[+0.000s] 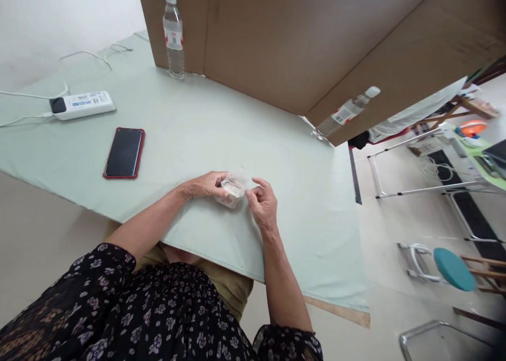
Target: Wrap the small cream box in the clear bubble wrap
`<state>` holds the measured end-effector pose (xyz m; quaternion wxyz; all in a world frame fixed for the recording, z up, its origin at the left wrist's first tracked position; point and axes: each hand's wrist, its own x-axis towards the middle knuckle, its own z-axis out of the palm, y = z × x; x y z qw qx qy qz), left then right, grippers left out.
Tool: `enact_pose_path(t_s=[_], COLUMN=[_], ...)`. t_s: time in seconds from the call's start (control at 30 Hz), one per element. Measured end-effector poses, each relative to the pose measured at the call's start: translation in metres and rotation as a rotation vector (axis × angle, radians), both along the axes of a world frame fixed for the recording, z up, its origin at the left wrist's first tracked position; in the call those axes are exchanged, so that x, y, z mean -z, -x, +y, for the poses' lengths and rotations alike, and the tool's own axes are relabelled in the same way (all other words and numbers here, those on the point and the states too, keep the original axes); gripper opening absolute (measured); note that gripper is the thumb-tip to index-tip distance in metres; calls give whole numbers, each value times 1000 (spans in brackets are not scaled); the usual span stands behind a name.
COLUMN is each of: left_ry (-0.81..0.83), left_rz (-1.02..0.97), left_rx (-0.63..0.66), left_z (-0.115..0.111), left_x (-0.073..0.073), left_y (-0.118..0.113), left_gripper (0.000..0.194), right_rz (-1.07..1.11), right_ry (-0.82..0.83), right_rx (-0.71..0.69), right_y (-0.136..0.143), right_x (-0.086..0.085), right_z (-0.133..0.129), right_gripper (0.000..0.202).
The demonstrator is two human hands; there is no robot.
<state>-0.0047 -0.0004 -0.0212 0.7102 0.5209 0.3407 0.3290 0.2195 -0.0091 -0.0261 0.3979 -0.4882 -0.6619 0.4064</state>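
A small clear plastic bag [233,188] with something whitish inside sits low over the near part of the table. My left hand [205,185] is closed around the bag's left side, thumb in front and fingers behind. At the bag's right edge, my right hand [263,203] has its thumb and a curled finger drawn together in a pinch. Its index finger is raised apart from them. The bag's contents are too small and blurred to name.
A phone [125,153] in a red case and a white power strip [83,105] with cables lie on the left. One water bottle [174,39] stands against a cardboard screen [253,45]; another bottle [343,113] is at its right end. Past the table's right edge is a teal stool [454,269].
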Motion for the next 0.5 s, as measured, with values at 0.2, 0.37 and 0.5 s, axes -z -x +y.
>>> enact_pose_path(t_s=[0.2,0.37,0.5], left_ry=[-7,-15,-14], left_rz=[13,31,38], left_rx=[-31,-43,-46], left_z=[0,0,0], left_x=[-4,-1,1], left_y=[1,3,4], left_gripper=[52,43,39], right_rz=[-98,-93,-26], right_ry=[97,82,138], right_rx=[-142,-83,-101], right_y=[-8,6,10], right_x=[4,7,5], right_z=[6,3,2], right_gripper=[78,55,46])
